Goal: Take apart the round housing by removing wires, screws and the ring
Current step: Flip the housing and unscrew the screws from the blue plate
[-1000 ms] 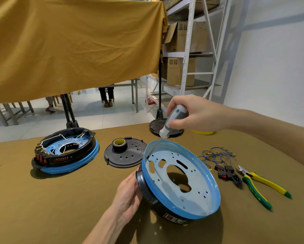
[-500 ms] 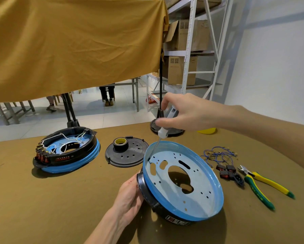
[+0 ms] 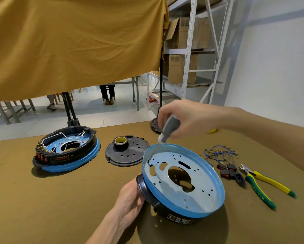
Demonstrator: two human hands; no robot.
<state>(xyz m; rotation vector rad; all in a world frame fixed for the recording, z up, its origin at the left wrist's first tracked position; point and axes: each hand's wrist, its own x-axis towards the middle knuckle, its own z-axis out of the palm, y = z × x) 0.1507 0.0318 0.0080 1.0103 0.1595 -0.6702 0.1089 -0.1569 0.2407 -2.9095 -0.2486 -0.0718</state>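
Round housing (image 3: 191, 187) sits lower centre-right of frame, tilted, its blue rim and perforated plate facing up. Left hand (image 3: 130, 196) grips the black ring (image 3: 144, 189) at its left edge. Right hand (image 3: 184, 120) has its grip closed round the grey screwdriver (image 3: 167, 131); the tip meets the plate's upper-left part. Second housing (image 3: 66, 150), still wired, at centre left. Loose blue wires (image 3: 219, 154) and pliers (image 3: 260, 184) lie right on the surface (image 3: 42, 208).
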